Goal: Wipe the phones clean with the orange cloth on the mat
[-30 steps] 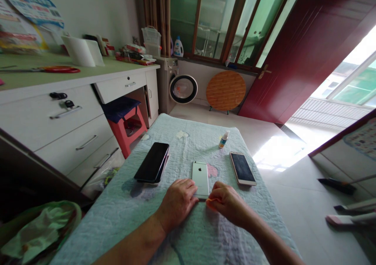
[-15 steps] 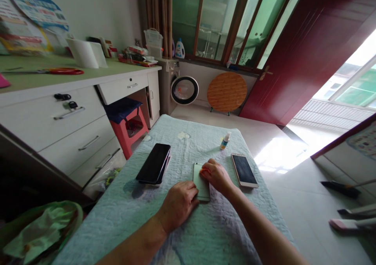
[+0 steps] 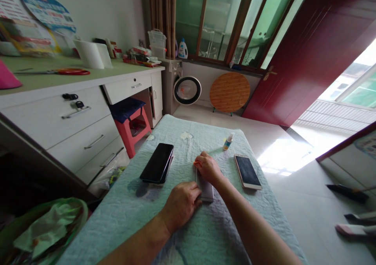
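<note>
A pale smartphone (image 3: 208, 193) lies on the quilted, light green cover (image 3: 190, 135) of the table, largely hidden by both hands. My left hand (image 3: 182, 201) grips its lower left edge with bent fingers. Pinched in my right hand (image 3: 209, 168), over the phone's far end, is a small orange cloth (image 3: 197, 163) of which only a bit shows. To the left, a black phone (image 3: 158, 162) rests on top of another flat item. A white-framed phone (image 3: 247, 171) lies on the right, and behind it stands a small spray bottle (image 3: 228, 141).
White drawers (image 3: 79, 135) and a desktop with red-handled scissors (image 3: 72, 72) and a paper roll (image 3: 89, 54) run along the left. A red stool (image 3: 132, 129) stands beside the table. Lower left is a green bin (image 3: 84, 210) holding crumpled paper.
My right hand has moved with the orange cloth to the far left corner of the phone. The left hand keeps its grip. The whole view has shifted slightly.
</note>
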{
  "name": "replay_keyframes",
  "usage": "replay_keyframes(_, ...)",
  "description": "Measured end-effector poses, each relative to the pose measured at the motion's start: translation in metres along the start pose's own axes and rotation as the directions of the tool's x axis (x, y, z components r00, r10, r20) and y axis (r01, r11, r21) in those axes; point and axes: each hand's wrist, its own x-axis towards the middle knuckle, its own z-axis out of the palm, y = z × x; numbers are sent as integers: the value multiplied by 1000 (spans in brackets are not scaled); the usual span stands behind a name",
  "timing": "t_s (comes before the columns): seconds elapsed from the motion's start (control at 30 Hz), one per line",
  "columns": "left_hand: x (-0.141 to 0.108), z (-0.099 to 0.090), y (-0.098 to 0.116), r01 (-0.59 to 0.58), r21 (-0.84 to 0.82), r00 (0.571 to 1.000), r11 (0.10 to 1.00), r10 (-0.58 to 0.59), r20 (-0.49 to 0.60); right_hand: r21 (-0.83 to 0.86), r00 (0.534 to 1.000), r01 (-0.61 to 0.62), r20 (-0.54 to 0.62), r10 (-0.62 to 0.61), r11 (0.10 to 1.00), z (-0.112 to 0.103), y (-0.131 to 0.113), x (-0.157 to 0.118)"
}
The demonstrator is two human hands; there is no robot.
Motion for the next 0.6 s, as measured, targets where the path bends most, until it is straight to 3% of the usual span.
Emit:
replay_keyframes(0.4,-1,3,1,-8,18,1000,1000,9,-15,10,993,-111,-25,111,994,-22,48,-30)
replay_keyframes(0.6,-1,2,1,-5,18,1000,1000,5,2,-22,996,-78,-36,78,997,-18,35,-19)
